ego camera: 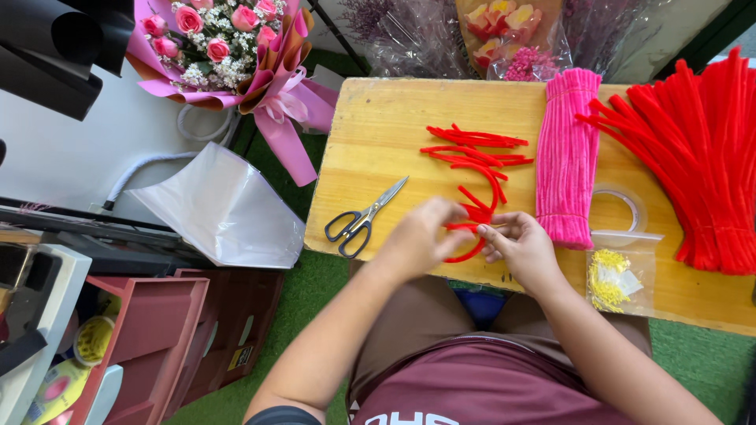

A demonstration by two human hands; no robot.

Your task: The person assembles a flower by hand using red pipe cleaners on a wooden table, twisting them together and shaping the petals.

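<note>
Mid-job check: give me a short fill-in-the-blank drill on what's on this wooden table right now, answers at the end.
1. Both the left hand and the right hand hold a bent pipe cleaner coloured ____.
2. The metal scissors with black handles lie to the ____ of the hands.
3. The upright bundle of fuzzy pink pipe cleaners lies between the loose cut red pieces and the large ____ bundle.
4. The small clear plastic bag holds ____ bits.

Answers: red; left; red; yellow
</note>
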